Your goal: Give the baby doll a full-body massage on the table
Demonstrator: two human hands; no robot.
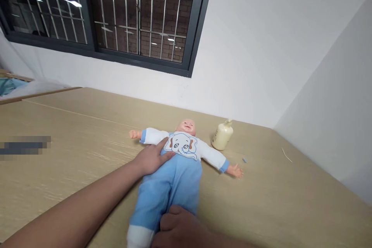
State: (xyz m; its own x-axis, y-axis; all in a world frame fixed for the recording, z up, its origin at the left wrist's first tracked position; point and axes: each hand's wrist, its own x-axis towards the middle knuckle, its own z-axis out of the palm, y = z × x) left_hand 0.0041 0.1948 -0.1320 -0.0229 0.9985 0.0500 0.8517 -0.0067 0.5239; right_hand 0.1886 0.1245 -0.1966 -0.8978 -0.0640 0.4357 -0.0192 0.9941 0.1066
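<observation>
A baby doll [186, 174] lies on its back on the wooden surface, arms spread. It wears blue trousers and a white top with blue cuffs and an elephant patch [181, 145] on the chest. My left hand [154, 158] rests against the side of the doll's torso, thumb and fingers apart beside the patch. Lower down, my right hand [181, 228] is closed over the doll's leg on the right, with its fingers curled round; that lower leg and foot are hidden. The other leg ends in a white foot [140, 236].
Beside the doll's head stands a cream pump bottle [222, 136]. A small blue scrap [244, 160] and a thin pale strip [287, 155] lie on the wooden surface [276, 201] to the right. White walls and a barred window [139, 11] border the back.
</observation>
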